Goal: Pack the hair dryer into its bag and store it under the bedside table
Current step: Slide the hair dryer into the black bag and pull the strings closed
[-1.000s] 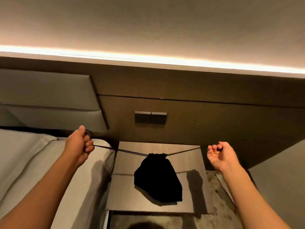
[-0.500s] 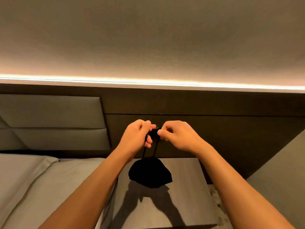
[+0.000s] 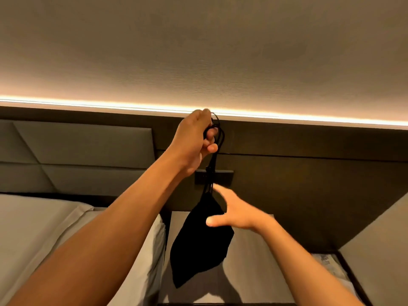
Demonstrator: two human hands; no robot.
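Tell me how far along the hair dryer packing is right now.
Done, apparently: the black bag hangs cinched shut and bulging, though the dryer itself is hidden. In hand: the left hand holds it up by the drawstrings above the bedside table; the open right hand reaches toward it. Left: storing it under the table.

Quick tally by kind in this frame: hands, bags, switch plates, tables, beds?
Hands: 2 (left, right)
Bags: 1, black, hanging from cord
Switch plates: 1
Tables: 1
Beds: 1
Total: 6
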